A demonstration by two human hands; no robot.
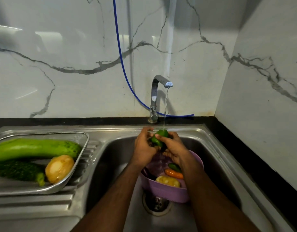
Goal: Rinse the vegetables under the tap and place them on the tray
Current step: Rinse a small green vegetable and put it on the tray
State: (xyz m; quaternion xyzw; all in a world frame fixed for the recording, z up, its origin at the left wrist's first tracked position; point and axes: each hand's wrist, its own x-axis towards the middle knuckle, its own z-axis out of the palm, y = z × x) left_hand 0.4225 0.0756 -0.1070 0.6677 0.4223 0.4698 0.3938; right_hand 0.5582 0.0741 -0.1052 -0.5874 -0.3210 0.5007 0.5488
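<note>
Both hands meet under the running tap: the left hand and the right hand curl their fingers around a green capsicum, gripping it from either side over the steel sink. A thin stream of water falls straight onto the top of the vegetable. Just beneath the wrists, a purple bowl sits in the basin beside the drain, holding a potato, a carrot and a small green vegetable (too hidden by the right forearm to name). On the draining board to the left, a metal tray carries a long pale-green gourd, a dark bitter gourd and a second potato. A blue hose runs down the marble wall behind the tap.
</note>
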